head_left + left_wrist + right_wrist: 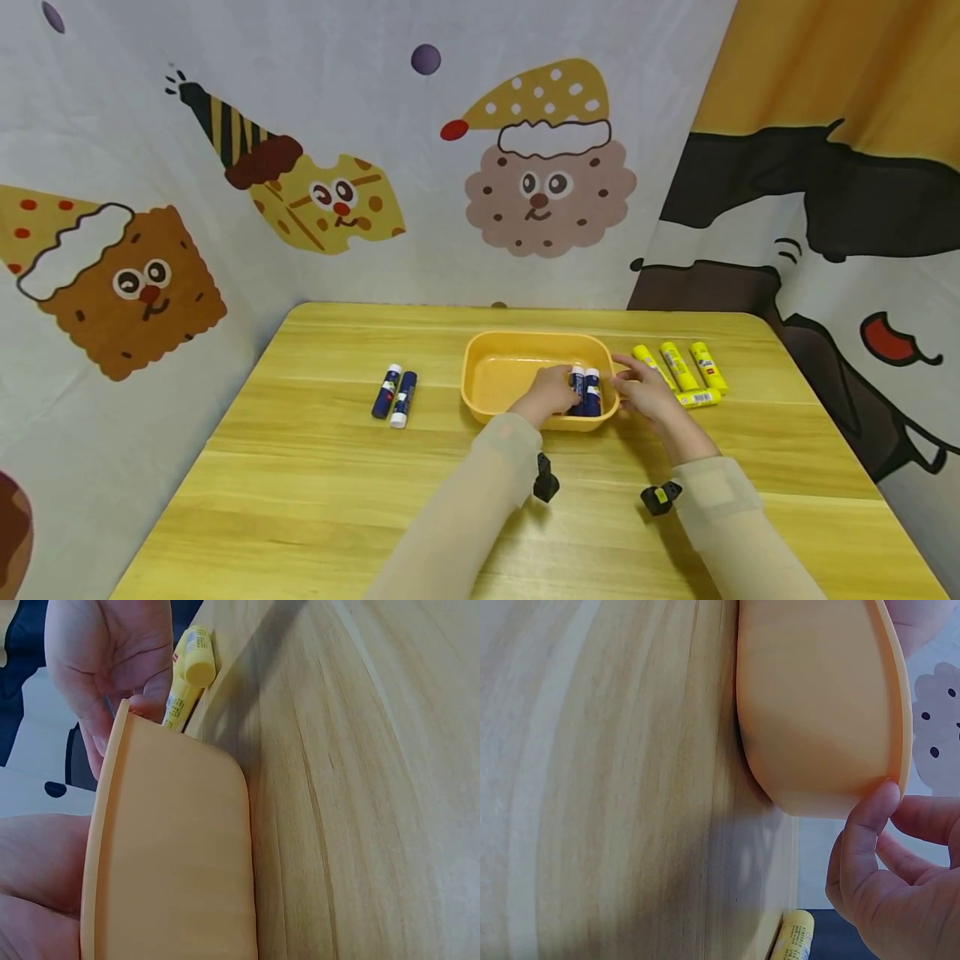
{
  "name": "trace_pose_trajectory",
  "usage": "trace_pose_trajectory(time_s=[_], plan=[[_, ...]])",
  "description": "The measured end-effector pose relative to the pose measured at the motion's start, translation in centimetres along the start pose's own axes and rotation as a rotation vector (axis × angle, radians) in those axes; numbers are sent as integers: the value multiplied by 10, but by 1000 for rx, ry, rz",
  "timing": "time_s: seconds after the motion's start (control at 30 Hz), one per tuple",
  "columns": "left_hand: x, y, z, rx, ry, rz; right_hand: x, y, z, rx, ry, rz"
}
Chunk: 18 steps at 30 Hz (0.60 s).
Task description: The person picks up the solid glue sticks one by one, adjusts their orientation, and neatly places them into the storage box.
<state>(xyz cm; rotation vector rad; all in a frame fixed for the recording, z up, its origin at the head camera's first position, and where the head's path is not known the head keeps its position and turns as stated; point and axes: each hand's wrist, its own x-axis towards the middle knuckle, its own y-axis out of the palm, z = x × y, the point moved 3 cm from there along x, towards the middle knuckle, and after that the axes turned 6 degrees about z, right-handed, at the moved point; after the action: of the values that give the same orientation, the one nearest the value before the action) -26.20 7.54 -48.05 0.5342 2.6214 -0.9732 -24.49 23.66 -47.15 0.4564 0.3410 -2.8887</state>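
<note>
An orange plastic bin stands on the table. Inside, at its right end, two dark blue glue sticks with white caps lie side by side. My left hand reaches over the near wall and holds the left one of these; the wall hides its fingertips in the left wrist view. At the bin's right end my right hand pinches the rim between thumb and fingers. Several yellow glue sticks lie just beyond that hand, partly covered by it in the head view.
Left of the bin, two more blue glue sticks lie close together on the wooden table. A curtain with cartoon prints hangs behind the table's far edge and along its sides.
</note>
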Motion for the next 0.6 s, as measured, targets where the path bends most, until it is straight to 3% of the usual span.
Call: trace_pose_trajectory(time_s=[0.3, 0.6], plan=[[-7, -13, 2, -50, 20, -21, 0, 0, 0, 7, -12, 4], [-18, -42, 6, 99, 165, -41, 0, 2, 0, -2, -1, 0]])
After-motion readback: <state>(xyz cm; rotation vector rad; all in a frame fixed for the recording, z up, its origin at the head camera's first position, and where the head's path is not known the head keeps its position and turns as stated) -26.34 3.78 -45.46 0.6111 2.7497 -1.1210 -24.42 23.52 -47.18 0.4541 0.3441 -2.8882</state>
